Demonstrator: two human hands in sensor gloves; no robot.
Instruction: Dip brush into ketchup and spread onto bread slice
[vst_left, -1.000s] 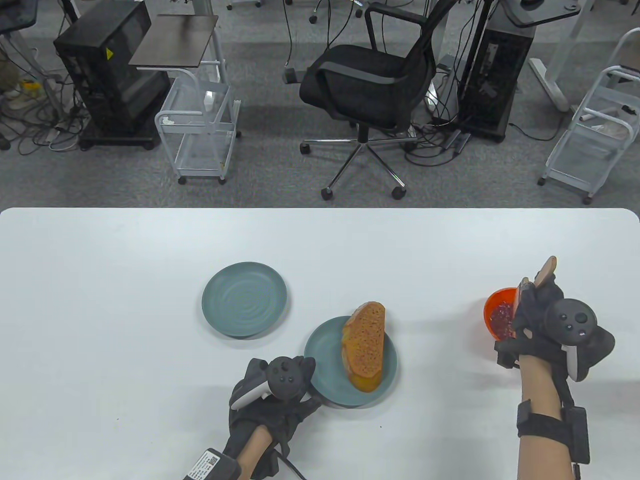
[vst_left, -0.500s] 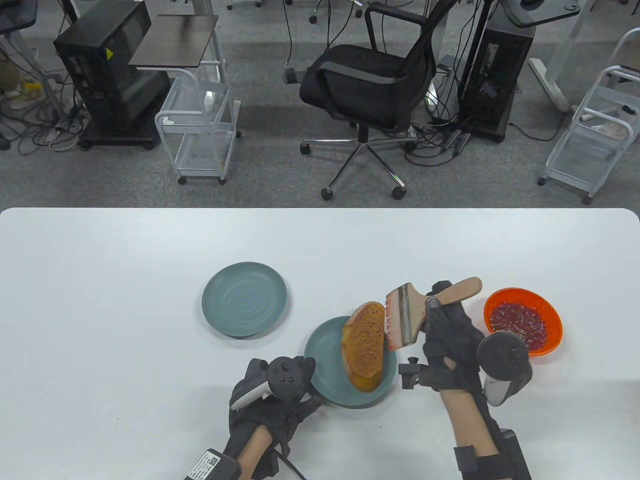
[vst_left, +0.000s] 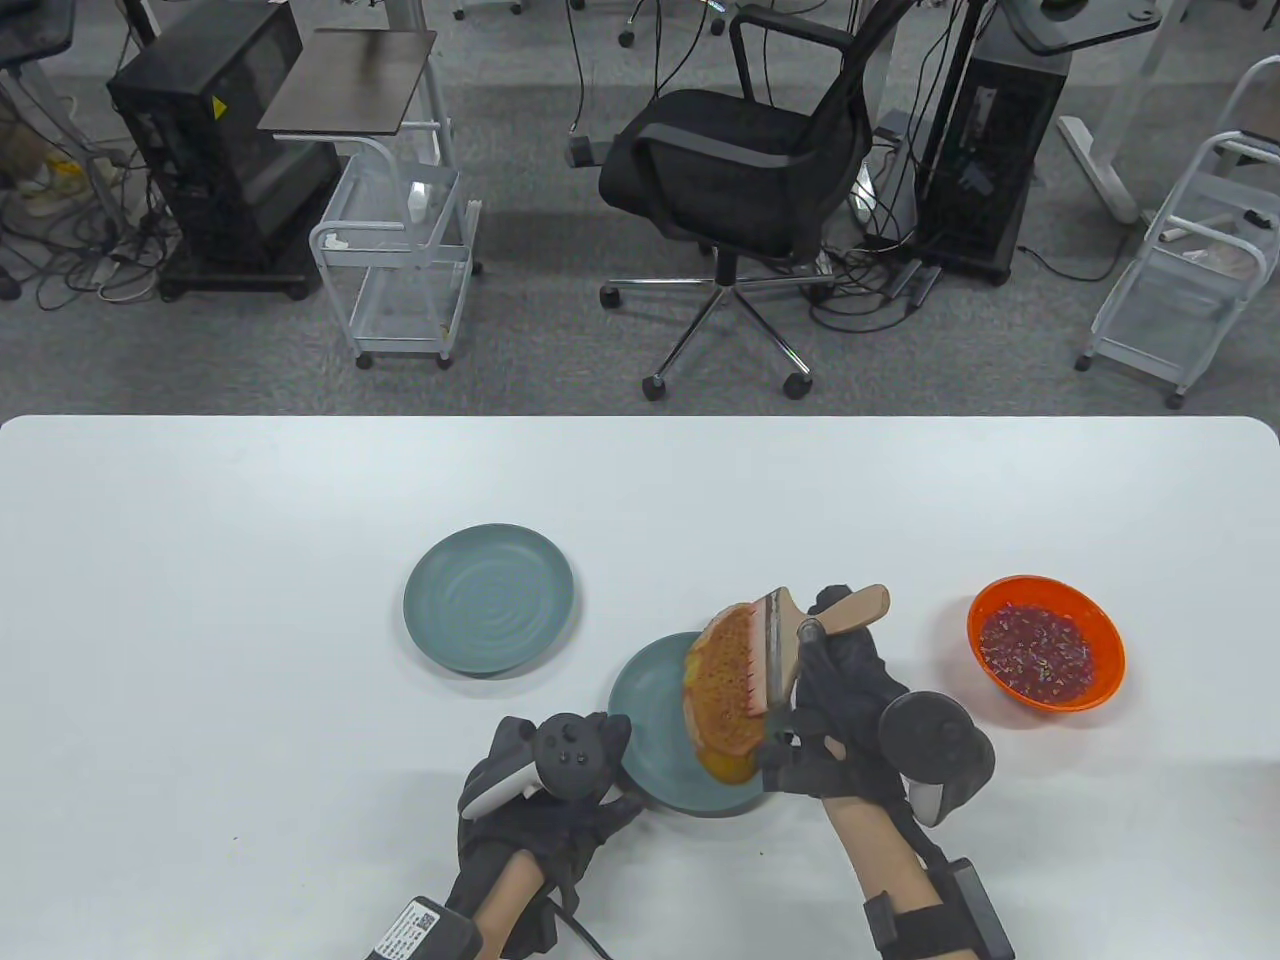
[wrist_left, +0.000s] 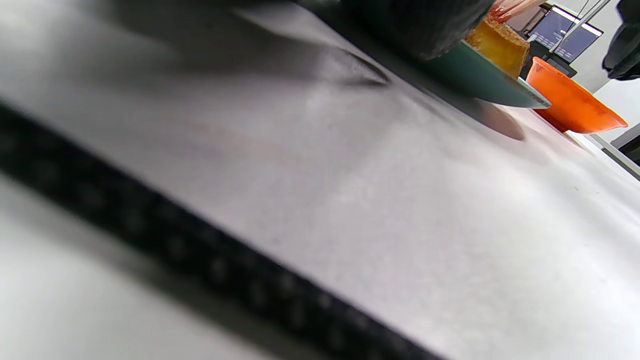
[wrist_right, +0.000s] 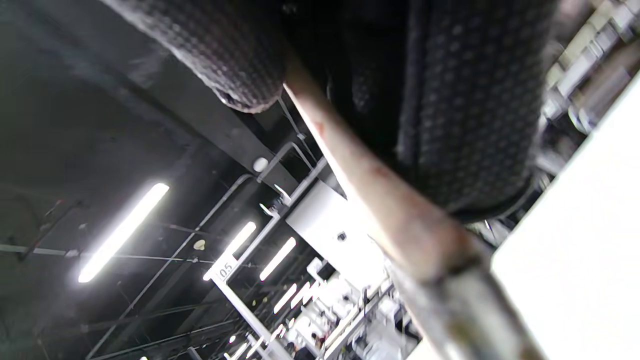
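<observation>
A brown bread slice (vst_left: 722, 690) lies on a teal plate (vst_left: 650, 700) near the table's front middle. My right hand (vst_left: 835, 690) grips the wooden handle of a flat brush (vst_left: 775, 655); its red-stained bristles rest on the slice's right side. The handle also shows in the right wrist view (wrist_right: 380, 200) between gloved fingers (wrist_right: 470, 100). An orange bowl (vst_left: 1045, 642) of red ketchup stands to the right, apart from the hand. My left hand (vst_left: 560, 790) rests on the table and touches the plate's front left rim. The left wrist view shows the plate (wrist_left: 480, 80), bread (wrist_left: 500, 42) and bowl (wrist_left: 570, 100).
A second teal plate (vst_left: 489, 611), with nothing on it, lies left of and behind the bread plate. The table's far edge (vst_left: 640, 418) runs across the view, with an office chair (vst_left: 740, 170) and carts on the floor beyond.
My right hand carried the brush from the orange bowl leftward to the bread, and the bristles now rest on the slice. My left hand has not moved.
</observation>
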